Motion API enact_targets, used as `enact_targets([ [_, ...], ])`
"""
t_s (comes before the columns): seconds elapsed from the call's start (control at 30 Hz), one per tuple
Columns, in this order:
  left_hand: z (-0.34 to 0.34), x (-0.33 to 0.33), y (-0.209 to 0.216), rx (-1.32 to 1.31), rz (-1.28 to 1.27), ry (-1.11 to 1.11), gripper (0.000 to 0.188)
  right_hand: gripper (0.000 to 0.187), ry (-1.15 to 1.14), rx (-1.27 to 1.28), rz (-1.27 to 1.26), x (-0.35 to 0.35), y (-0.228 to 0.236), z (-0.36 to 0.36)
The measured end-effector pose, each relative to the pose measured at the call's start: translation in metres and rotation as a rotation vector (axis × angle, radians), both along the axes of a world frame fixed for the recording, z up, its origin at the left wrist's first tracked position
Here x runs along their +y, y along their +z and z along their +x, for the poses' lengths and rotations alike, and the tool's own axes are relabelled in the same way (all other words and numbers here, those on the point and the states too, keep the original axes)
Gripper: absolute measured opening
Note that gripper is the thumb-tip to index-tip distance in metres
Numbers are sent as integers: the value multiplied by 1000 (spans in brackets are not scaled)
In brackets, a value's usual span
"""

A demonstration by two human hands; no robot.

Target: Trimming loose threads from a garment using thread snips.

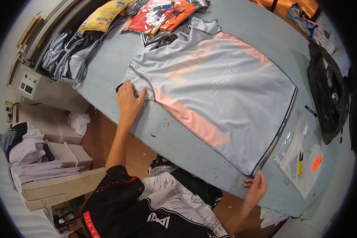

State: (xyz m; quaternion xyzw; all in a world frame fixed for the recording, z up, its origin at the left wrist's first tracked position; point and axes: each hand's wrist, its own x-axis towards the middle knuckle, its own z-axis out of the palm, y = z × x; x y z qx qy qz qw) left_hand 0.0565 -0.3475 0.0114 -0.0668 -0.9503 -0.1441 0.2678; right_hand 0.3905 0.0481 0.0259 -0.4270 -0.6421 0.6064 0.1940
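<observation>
Your left hand (130,100), fingers bent over the sleeve end (134,78) by the tabletop's (166,137) near edge, should tug gently — easing creases from the grey shirt (210,95) spread mid-tabletop — while your right hand (258,188), fingers curled narrow, should square the hem (279,129); neither grip is clear.

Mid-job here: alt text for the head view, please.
A grey garment with pink panels lies spread across a blue-grey table, the left hand on one sleeve and the right hand at the hem's near corner. A clear plastic bag and yellow-handled tool lie to the right.
</observation>
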Motion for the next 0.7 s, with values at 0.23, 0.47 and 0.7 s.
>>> enact_targets([
  [0.23,57,-53,7,-89,205,50,37,23,84,-67,237,-4,-8,1],
  [0.47,81,-73,3,-194,205,-111,31,20,195,-88,201,22,-10,50],
  [0.7,100,-59,7,50,286,-201,22,24,151,-47,83,29,-18,21],
])
